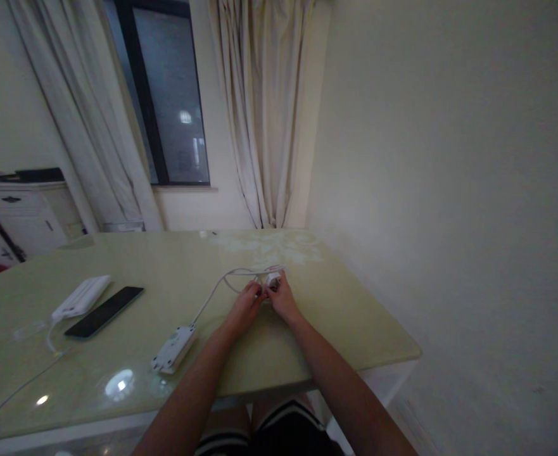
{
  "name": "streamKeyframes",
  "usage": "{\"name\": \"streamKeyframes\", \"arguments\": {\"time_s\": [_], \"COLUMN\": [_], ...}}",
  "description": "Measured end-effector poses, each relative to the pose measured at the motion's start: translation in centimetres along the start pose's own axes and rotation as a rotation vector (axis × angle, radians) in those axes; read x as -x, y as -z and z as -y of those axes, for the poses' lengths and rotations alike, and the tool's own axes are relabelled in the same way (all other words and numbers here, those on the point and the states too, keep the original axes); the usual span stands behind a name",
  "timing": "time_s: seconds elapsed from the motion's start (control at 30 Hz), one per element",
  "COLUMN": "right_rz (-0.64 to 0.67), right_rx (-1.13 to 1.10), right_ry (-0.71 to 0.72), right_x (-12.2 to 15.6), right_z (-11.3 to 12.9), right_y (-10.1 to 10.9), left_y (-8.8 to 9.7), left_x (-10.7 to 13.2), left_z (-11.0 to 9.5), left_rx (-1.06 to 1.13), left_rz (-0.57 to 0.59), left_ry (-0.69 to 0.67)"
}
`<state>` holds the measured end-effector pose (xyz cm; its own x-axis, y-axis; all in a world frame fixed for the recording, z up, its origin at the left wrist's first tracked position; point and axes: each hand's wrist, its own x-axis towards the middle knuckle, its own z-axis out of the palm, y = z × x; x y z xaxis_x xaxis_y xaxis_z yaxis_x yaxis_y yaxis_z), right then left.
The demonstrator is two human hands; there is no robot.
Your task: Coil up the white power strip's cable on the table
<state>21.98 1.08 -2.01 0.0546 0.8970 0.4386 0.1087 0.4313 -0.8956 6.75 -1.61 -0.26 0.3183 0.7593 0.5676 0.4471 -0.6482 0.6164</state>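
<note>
A white power strip (174, 349) lies on the table to the left of my forearms. Its white cord (207, 303) runs up from its far end and loops round behind my hands. My right hand (282, 297) is closed on a small white piece that looks like the plug (273, 278) at the cord's end. Close beside it, my left hand (247, 299) has its fingers pinched together; a small dark bit shows at the fingertips, too small to make out. Both hands are just above the tabletop, nearly touching.
On the pale, glossy table (355, 316), a black phone-like slab (105, 312) lies beside a white rectangular device (82, 296) with its own cable (17, 394). A wall (450, 190) stands to the right, and curtains (264, 114) hang behind the table.
</note>
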Motion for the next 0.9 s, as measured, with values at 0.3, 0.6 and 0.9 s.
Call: {"name": "streamKeyframes", "arguments": {"time_s": [0.3,0.6,0.9], "right_rz": [-0.032,0.051,0.071], "right_rx": [0.236,0.436,0.499], "right_ry": [0.129,0.085,0.116], "right_x": [0.6,1.3,1.5], "right_z": [1.3,2.5,3.3], "right_y": [0.0,0.1,-0.1], "left_y": [-0.5,-0.2,0.4], "left_x": [0.3,0.9,0.7], "left_z": [-0.1,-1.4,-1.9], "left_rx": [-0.244,-0.388,-0.282], "left_rz": [0.056,0.082,0.026], "left_ry": [0.049,0.078,0.082]}}
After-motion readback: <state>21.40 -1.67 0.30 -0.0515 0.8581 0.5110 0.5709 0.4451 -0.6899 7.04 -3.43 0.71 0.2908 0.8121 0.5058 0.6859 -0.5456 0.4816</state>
